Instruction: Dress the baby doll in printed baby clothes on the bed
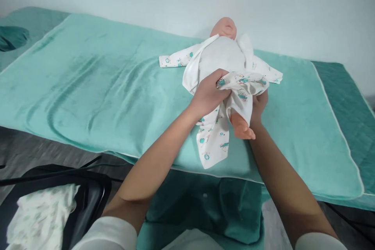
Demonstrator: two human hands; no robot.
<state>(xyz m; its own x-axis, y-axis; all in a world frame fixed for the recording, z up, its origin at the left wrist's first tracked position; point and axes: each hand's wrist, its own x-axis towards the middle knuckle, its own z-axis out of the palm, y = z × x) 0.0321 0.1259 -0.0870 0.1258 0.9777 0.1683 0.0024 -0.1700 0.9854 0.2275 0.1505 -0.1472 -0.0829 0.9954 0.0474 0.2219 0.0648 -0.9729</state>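
Observation:
A baby doll lies on its back on the green sheet, its head toward the wall. White printed baby clothes lie open across its chest, with a sleeve spread out on each side. My left hand is closed on the bunched waist of printed baby pants. Beneath the other side of the same cloth, my right hand grips it, its fingers partly hidden by the folds. One bare doll foot sticks out of a pant leg. The other pant leg hangs flat toward the near edge; no foot shows there.
The green sheet covers a long table against a white wall. A black chair at the lower left holds a folded printed cloth. A dark green seat stands below the table edge, and black cables run at the left.

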